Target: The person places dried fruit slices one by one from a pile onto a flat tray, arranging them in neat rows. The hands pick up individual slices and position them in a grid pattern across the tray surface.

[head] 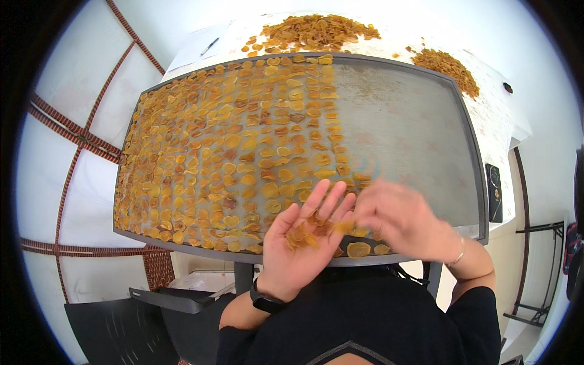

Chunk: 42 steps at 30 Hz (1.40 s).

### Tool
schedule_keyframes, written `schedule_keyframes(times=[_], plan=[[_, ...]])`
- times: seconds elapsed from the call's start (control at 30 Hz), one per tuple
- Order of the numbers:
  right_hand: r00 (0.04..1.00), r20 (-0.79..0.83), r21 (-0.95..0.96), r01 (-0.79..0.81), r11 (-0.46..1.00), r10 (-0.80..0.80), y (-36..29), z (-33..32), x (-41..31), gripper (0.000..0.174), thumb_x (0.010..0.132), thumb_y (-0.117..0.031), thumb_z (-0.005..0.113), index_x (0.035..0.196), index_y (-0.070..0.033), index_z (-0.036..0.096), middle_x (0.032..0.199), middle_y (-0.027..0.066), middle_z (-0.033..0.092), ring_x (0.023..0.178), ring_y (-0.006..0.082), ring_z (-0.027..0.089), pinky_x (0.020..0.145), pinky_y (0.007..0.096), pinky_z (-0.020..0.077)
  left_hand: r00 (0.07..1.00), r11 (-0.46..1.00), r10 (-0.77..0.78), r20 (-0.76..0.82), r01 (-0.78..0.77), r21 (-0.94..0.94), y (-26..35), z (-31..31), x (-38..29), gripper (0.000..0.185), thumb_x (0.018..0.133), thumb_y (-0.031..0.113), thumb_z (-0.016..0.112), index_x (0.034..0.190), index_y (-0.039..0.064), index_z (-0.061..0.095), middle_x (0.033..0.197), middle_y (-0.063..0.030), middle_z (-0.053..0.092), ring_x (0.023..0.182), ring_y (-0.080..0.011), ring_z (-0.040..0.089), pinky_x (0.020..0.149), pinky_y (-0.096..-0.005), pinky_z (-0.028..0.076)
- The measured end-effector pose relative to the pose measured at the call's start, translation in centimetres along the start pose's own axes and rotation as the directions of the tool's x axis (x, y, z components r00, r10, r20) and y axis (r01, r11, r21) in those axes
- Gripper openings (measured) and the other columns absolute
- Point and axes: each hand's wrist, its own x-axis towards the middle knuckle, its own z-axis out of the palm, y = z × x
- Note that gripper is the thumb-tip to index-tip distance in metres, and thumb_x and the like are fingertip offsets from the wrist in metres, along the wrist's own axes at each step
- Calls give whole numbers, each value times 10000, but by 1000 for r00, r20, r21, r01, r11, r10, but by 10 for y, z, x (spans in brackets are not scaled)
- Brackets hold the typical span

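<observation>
Palm up over the near edge of a large framed mesh screen (410, 137), my left hand (301, 246) has its fingers spread, with a small heap of dried amber-brown slices (303, 235) lying in the palm. Close beside it on the right, my right hand (397, 219) is blurred and pinches one slice (344, 226) between thumb and fingertips, just above the left palm. Rows of flat dried slices (232, 141) cover the left and middle of the screen. A few slices (358, 249) lie by its near edge, partly hidden by my hands.
Two piles of similar slices, a large one (319, 32) and a smaller one (447, 70), lie on the white table (497, 123) beyond the frame. A pen (210, 46) rests on paper at the far left. A black phone-like device (494, 193) lies right; a black chair (118, 328) stands lower left.
</observation>
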Motion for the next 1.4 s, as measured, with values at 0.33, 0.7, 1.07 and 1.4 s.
schedule_keyframes(times=[0.33,0.7,1.07,1.4], plan=[[858,138,-143,-476,868,494,102,-40,11,122,922,-112,672,919,9,654,810,114,650,727,211,575,707,345,486,999,999,46,-25,-46,22,8,1,-9,529,1033,257,391,1509,26,404,1601,-174,338,1519,-330,234,1254,-446,197],[863,189,-197,-435,879,469,117,-23,13,128,900,-137,661,918,-14,694,813,181,690,737,327,651,689,404,506,999,999,34,-12,-34,-7,7,0,-7,534,1038,262,392,1516,26,393,1606,-174,330,1520,-322,236,1257,-443,193],[833,236,-241,-449,860,501,120,-24,18,118,881,-111,687,926,-2,689,830,168,689,753,281,651,706,378,509,1000,999,21,3,-21,-25,6,-1,-6,543,1035,267,400,1518,20,385,1606,-181,325,1519,-324,237,1258,-445,192],[876,148,-138,-440,887,458,100,-26,18,139,914,-126,657,939,11,664,799,172,668,731,300,655,687,379,515,1000,998,23,8,-23,57,3,4,-6,564,1027,252,418,1538,24,347,1628,-145,293,1528,-318,212,1257,-445,193]])
